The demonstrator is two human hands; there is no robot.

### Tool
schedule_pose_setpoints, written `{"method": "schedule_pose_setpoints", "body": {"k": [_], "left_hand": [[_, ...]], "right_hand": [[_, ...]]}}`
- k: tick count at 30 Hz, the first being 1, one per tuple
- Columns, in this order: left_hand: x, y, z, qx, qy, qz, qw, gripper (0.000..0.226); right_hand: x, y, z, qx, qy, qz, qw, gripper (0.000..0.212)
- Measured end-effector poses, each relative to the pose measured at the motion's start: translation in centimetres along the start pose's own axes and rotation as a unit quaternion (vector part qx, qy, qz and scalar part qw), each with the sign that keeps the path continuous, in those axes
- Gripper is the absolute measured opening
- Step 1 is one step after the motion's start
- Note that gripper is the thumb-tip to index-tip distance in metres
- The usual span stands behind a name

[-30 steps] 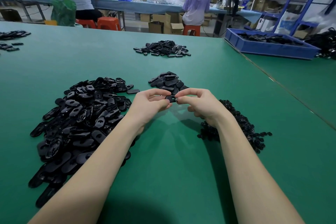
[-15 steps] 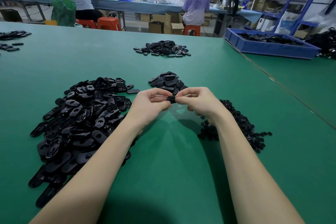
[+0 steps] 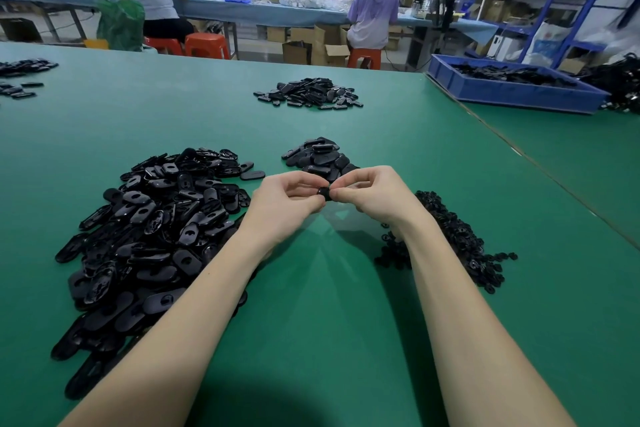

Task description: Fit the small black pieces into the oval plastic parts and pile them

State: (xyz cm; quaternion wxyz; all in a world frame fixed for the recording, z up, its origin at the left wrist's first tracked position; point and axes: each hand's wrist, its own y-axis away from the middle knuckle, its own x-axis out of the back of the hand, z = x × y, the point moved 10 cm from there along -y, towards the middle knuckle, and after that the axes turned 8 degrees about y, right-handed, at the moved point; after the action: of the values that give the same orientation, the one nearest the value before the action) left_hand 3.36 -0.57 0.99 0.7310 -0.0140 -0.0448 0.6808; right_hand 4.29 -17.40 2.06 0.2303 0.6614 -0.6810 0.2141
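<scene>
Head view: the left hand (image 3: 289, 206) and right hand (image 3: 369, 196) still pinch one black part (image 3: 323, 193) together, fingers squeezed a bit closer than before. I think the small piece is almost pushed in.

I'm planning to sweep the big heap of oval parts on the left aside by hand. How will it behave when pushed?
The big heap of oval parts is loose, with pieces lying at all angles, so it would probably spread and shed pieces rather than move as one. The parts look glossy and flat, so they likely slide easily over each other and the green table. They seem stiff, thin plastic, probably light.

L hand (image 3: 289, 203) + R hand (image 3: 372, 198) raised, fingers curled, fingertips meeting mid
</scene>
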Motion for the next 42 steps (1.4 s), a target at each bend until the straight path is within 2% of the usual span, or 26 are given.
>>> {"method": "schedule_pose_setpoints", "body": {"k": [7, 14, 18, 22, 25, 33, 37, 42], "left_hand": [[0.1, -0.1, -0.6, 0.021, 0.047, -0.001, 0.999, 0.024], [-0.6, 0.0, -1.6, 0.095, 0.196, -0.021, 0.976, 0.022], [-1.0, 0.1, -2.3, 0.129, 0.226, -0.031, 0.965, 0.019], [-0.6, 0.0, -2.7, 0.138, 0.228, -0.012, 0.964, 0.016], [-0.3, -0.2, -2.7, 0.132, 0.210, -0.002, 0.969, 0.017], [0.1, -0.2, -2.9, 0.110, 0.119, 0.005, 0.987, 0.015], [0.5, -0.3, -3.0, 0.104, 0.105, 0.023, 0.989, 0.015], [0.6, -0.2, -2.8, 0.098, 0.094, 0.035, 0.990, 0.013]], "right_hand": [[0.5, 0.0, -0.1, 0.016, 0.002, 0.023, 1.000, 0.013], [-0.2, 0.4, 1.6, -0.043, -0.071, -0.038, 0.996, 0.018], [-0.7, 0.3, 1.7, -0.044, -0.078, -0.057, 0.994, 0.021], [-1.2, 0.3, 0.9, -0.015, -0.069, -0.077, 0.994, 0.012], [-1.1, 0.1, 0.5, -0.005, -0.048, -0.063, 0.997, 0.007], [-1.6, -0.1, 0.8, -0.005, -0.023, -0.049, 0.998, 0.010], [-1.4, -0.2, 0.8, 0.005, -0.010, -0.015, 1.000, 0.010], [-1.7, -0.2, 0.5, 0.011, -0.003, -0.012, 1.000, 0.010]]}}
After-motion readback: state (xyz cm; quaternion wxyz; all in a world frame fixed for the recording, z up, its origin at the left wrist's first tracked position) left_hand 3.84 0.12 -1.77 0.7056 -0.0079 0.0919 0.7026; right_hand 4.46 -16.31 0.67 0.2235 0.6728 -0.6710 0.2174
